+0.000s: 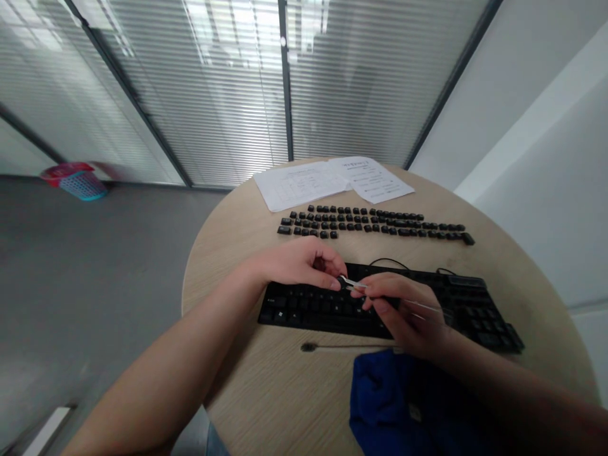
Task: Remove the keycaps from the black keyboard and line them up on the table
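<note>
1. Worktop [213, 253]: round; near edge cut off by the frame.
2. Keyboard [323, 310]: lying on the worktop, its middle partly covered by both hands; right-side keys blurred.
3. Blue cloth [380, 386]: cut off below, its right side dark beneath the right forearm.
4. Papers [304, 183]: overlapping at the far edge; print illegible.
5. Right hand [408, 297]: above the keyboard, grip closed around the tool.
6. Left hand [304, 259]: thumb and fingertips together, grip pinching the small black piece.
7. Loose keys [356, 221]: in rows between papers and keyboard; legends unreadable.
8. Thin brush [332, 346]: before the keyboard; right end indistinct.
9. Tool [357, 284]: pale tip at the small black piece [342, 283], which fingers partly hide.
</note>
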A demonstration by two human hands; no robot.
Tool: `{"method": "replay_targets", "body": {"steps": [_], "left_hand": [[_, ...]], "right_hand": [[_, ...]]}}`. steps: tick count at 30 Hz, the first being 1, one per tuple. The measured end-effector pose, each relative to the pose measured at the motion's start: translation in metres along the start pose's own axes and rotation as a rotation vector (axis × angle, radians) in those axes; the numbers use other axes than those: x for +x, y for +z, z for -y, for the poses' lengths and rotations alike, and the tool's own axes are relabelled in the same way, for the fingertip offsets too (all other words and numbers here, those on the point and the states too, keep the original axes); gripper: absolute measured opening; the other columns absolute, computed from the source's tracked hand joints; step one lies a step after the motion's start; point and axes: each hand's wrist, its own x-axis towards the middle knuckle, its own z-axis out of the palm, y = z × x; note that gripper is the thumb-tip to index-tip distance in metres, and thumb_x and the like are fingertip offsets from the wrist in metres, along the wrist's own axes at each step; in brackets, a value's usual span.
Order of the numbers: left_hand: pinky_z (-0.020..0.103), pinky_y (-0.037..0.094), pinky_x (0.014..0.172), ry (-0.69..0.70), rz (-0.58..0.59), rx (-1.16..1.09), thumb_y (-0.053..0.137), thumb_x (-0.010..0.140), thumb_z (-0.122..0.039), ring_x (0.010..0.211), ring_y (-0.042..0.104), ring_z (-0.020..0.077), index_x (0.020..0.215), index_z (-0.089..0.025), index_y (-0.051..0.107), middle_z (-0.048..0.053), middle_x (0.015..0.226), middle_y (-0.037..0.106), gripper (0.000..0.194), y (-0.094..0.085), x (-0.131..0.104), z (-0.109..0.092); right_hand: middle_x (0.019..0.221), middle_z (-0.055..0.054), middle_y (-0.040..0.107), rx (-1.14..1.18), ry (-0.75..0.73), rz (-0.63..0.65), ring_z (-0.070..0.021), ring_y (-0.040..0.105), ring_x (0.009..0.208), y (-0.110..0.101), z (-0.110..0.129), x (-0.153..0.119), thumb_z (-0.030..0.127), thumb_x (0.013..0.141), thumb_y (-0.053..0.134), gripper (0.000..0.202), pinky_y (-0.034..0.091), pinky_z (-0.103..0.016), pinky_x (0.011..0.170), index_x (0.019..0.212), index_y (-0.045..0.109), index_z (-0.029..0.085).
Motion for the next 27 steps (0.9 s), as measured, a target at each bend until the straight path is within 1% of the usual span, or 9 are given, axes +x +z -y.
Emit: {"method": "replay_targets", "body": {"steps": [6, 9, 11, 14, 16, 19, 21, 24, 27], "left_hand": [[0.026, 0.051, 0.062, -0.003, -0.057, 0.046, 0.080, 0.085, -0.039, 0.069, 0.067, 0.0141, 0.098, -0.017, 0.079, 0.003, 0.080, 0.076, 0.026, 0.000, -0.002, -0.003], [0.026, 0.052, 0.065, 0.029, -0.135, 0.047, 0.080, 0.084, -0.038, 0.072, 0.067, 0.0140, 0.100, -0.017, 0.080, 0.003, 0.082, 0.076, 0.026, -0.005, -0.004, -0.001], [0.026, 0.053, 0.068, 0.052, -0.168, 0.021, 0.080, 0.085, -0.036, 0.074, 0.069, 0.0139, 0.103, -0.018, 0.080, 0.003, 0.086, 0.078, 0.026, -0.009, -0.005, 0.001], [0.026, 0.053, 0.069, 0.059, -0.141, -0.019, 0.078, 0.086, -0.033, 0.075, 0.070, 0.0136, 0.108, -0.018, 0.080, 0.003, 0.087, 0.079, 0.027, -0.012, -0.005, 0.005], [0.026, 0.052, 0.068, 0.055, -0.115, -0.027, 0.078, 0.086, -0.032, 0.074, 0.069, 0.0135, 0.111, -0.019, 0.080, 0.002, 0.086, 0.078, 0.028, -0.011, -0.003, 0.007], [0.027, 0.054, 0.070, 0.052, -0.067, -0.073, 0.079, 0.085, -0.032, 0.075, 0.070, 0.0141, 0.111, -0.020, 0.080, 0.003, 0.087, 0.078, 0.028, -0.004, 0.000, 0.008], [0.028, 0.054, 0.070, 0.049, -0.030, -0.119, 0.079, 0.085, -0.032, 0.074, 0.069, 0.0143, 0.106, -0.020, 0.081, 0.003, 0.087, 0.078, 0.025, 0.000, 0.002, 0.008], [0.026, 0.052, 0.065, 0.052, 0.009, -0.159, 0.080, 0.085, -0.032, 0.070, 0.067, 0.0130, 0.101, -0.019, 0.081, 0.001, 0.083, 0.076, 0.020, 0.004, 0.004, 0.007], [0.025, 0.050, 0.063, 0.065, 0.034, -0.141, 0.079, 0.085, -0.030, 0.067, 0.065, 0.0119, 0.099, -0.019, 0.080, 0.000, 0.078, 0.075, 0.017, 0.005, 0.005, 0.007]], "right_hand": [[0.107, -0.011, 0.078, -0.054, -0.103, 0.013, -0.0223, 0.079, 0.094, -0.001, 0.006, 0.003, 0.008, 0.094, 0.057, 0.029, 0.067, -0.034, 0.080, 0.118, 0.066, 0.022], [0.103, -0.010, 0.075, -0.065, -0.132, -0.006, -0.0228, 0.077, 0.091, -0.004, 0.005, 0.001, 0.013, 0.097, 0.050, 0.028, 0.065, -0.036, 0.076, 0.118, 0.065, 0.023], [0.096, -0.009, 0.072, -0.158, -0.165, -0.022, -0.0241, 0.073, 0.087, -0.007, 0.005, 0.001, 0.019, 0.099, 0.048, 0.023, 0.063, -0.040, 0.076, 0.111, 0.067, 0.024], [0.095, -0.009, 0.071, -0.358, -0.193, -0.061, -0.0268, 0.071, 0.091, -0.012, 0.003, 0.005, 0.023, 0.100, 0.049, 0.021, 0.061, -0.048, 0.088, 0.101, 0.070, 0.025], [0.095, -0.008, 0.072, -0.425, -0.198, -0.023, -0.0253, 0.071, 0.091, -0.013, 0.002, 0.009, 0.019, 0.100, 0.051, 0.023, 0.060, -0.047, 0.093, 0.106, 0.072, 0.027], [0.085, -0.005, 0.073, -0.557, -0.143, 0.137, -0.0200, 0.068, 0.076, -0.012, 0.001, 0.014, 0.014, 0.101, 0.050, 0.033, 0.061, -0.036, 0.080, 0.122, 0.073, 0.026], [0.084, -0.005, 0.074, -0.681, -0.076, 0.214, -0.0195, 0.067, 0.073, -0.009, 0.001, 0.017, 0.018, 0.103, 0.052, 0.032, 0.058, -0.032, 0.073, 0.128, 0.072, 0.023], [0.085, -0.006, 0.076, -0.796, -0.042, 0.255, -0.0206, 0.067, 0.074, -0.003, -0.001, 0.020, 0.027, 0.104, 0.058, 0.031, 0.055, -0.032, 0.071, 0.131, 0.072, 0.022], [0.075, -0.003, 0.071, -0.832, -0.070, 0.265, -0.0187, 0.064, 0.066, 0.000, -0.003, 0.020, 0.028, 0.104, 0.059, 0.027, 0.050, -0.029, 0.065, 0.125, 0.075, 0.023]]}}
